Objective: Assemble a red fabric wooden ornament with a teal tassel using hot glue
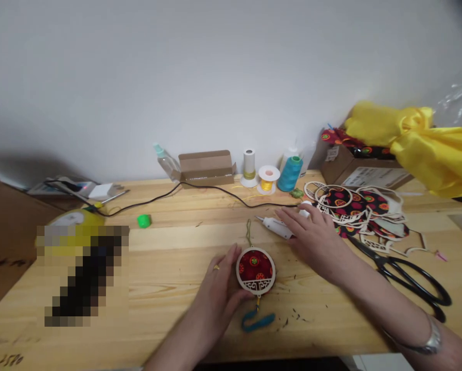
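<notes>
A round wooden ornament (255, 269) with red patterned fabric, a green cord loop on top and a blue tassel (257, 320) below lies on the wooden table (169, 257). My left hand (219, 288) grips its left edge, fingers curled around the rim. My right hand (311, 232) lies over a white glue gun (275, 226) just behind the ornament, fingers resting on it. A black cable (215, 190) runs from the glue gun to the left.
Black scissors (408, 273) and a pile of wooden rings with fabric discs (354, 206) lie to the right. Thread spools (269, 178), a cardboard box (205, 167) and a spray bottle stand by the wall. Yellow fabric (427, 139) covers a box at the right. A green cap (143, 220) sits at the left.
</notes>
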Action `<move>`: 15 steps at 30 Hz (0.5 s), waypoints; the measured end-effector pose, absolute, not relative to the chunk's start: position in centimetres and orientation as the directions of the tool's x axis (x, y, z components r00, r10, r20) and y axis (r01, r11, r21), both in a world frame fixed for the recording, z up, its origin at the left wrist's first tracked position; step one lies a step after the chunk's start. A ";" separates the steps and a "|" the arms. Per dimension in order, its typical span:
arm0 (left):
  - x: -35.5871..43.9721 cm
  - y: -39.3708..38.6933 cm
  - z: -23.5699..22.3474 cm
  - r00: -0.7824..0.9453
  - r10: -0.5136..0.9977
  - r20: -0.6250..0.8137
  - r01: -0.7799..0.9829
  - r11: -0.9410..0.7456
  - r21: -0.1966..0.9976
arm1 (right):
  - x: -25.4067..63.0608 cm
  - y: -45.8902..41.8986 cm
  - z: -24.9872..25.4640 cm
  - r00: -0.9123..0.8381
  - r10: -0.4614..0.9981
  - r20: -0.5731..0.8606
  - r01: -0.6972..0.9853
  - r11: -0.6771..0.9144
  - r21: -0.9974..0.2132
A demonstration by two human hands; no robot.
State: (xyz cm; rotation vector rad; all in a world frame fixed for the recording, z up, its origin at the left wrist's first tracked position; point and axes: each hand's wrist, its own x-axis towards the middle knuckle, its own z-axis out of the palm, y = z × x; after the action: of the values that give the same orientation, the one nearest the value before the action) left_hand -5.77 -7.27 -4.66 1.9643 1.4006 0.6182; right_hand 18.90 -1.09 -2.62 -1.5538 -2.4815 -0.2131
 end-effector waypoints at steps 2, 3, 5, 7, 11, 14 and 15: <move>-5.8 -7.4 -4.6 0.313 0.950 0.019 0.644 -0.227 0.731 | 18.9 -0.9 -2.9 -0.449 0.864 0.229 0.890 0.454 0.031; -5.9 -7.5 -4.6 0.312 0.950 0.027 0.640 -0.231 0.733 | 18.9 -0.9 -3.1 -0.451 0.863 0.227 0.889 0.456 0.037; -5.9 -7.6 -4.6 0.312 0.949 0.042 0.630 -0.240 0.739 | 18.9 -0.7 -3.4 -0.441 0.869 0.226 0.895 0.444 0.038; -5.9 -7.8 -4.6 0.306 0.951 0.047 0.626 -0.238 0.743 | 19.0 -0.6 -3.7 -0.422 0.875 0.235 0.903 0.428 0.029; -5.7 -7.9 -4.7 0.277 0.960 0.048 0.631 -0.219 0.744 | 19.2 -0.6 -4.3 -0.398 0.883 0.250 0.914 0.405 0.023; -5.7 -7.9 -4.8 0.291 0.956 0.042 0.628 -0.224 0.745 | 19.5 -0.6 -4.4 -0.380 0.892 0.245 0.923 0.384 0.036; -5.7 -7.9 -4.8 0.298 0.954 0.038 0.630 -0.227 0.742 | 19.7 -0.6 -4.3 -0.378 0.893 0.243 0.924 0.381 0.037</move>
State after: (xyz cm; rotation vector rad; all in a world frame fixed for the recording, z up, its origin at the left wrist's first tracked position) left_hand -5.67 -7.88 -4.82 1.9491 1.4078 0.6712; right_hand 19.70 -0.62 -4.30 -1.6342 -2.4529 -0.2475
